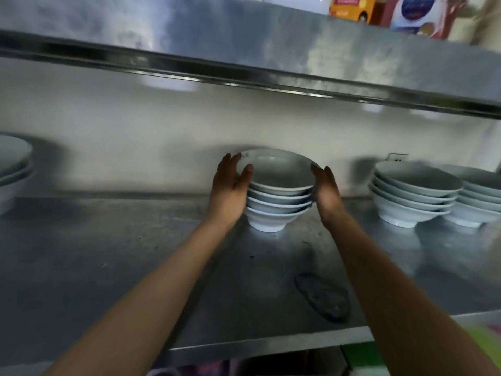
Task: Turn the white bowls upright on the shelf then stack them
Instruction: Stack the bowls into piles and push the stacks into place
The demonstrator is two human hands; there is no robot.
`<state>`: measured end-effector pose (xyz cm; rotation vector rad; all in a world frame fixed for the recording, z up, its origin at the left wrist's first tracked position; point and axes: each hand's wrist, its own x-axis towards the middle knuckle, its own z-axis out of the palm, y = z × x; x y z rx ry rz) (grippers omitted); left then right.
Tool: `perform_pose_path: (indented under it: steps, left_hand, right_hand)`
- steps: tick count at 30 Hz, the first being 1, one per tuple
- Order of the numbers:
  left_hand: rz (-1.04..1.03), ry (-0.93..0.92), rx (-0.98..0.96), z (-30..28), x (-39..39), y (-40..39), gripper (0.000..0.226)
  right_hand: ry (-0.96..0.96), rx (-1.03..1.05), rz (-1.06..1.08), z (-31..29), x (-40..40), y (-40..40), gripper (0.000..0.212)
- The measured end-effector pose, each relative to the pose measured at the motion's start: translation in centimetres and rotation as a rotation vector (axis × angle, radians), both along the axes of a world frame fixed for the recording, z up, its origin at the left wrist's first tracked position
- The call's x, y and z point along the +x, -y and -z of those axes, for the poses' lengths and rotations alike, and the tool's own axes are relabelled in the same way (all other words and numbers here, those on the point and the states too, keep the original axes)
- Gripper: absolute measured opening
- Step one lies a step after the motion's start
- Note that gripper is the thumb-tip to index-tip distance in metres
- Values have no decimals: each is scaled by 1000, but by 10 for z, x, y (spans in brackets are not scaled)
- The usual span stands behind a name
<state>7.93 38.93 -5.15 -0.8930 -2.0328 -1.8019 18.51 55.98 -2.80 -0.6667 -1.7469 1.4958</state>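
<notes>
Head view: both hands (279, 191) press straight fingers against the upright bowl stack's (279, 198) sides

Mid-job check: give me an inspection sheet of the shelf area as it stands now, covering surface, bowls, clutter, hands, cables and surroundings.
Surface: metal shelf, dull and scuffed.
Job's things: middle stack of white bowls, upright, four nested; right stacks, upright; left stack, upright, partly out of frame.
Clutter: dark flat patch near the front edge; cannot tell what it is.
Hands: left hand and right hand flank the middle stack, fingers straight against its sides.
Cables: nothing seen.
Surroundings: pale wall, wall socket, upper shelf carrying coloured packages.
</notes>
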Motion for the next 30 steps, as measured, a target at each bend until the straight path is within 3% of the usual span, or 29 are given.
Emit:
perform_pose_path:
  steps: [4,6,9,15,24,26,28,30]
  left_hand:
    - [46,51,-121,-7,-21,-10,46]
    - [30,68,-119,-7,-26,-12,38]
    - [-23,15,-114,-1,-29,-10,40]
    - [-69,-124,-205,2,-26,-3,39]
    - [-169,-249,-426,-13,-33,42,41]
    - [-201,-253,-469,-16,-44,60,39]
    - [-237,-235,-491,-18,-54,82,41]
    - [-297,-225,-511,-21,-63,107,39]
  right_hand:
    - [-129,-132,-50,6,-14,-17,65]
    - [-219,-250,-77,7,-21,-13,46]
    - [-285,-324,-17,12,-29,-9,30]
    - [-278,-336,84,16,-32,-9,22]
    - [-247,-336,19,16,-45,19,26]
    - [-261,-318,-16,17,-57,34,37]
    - [-286,-311,-64,13,-70,56,61]
    - [-283,-283,-94,11,-87,79,61]
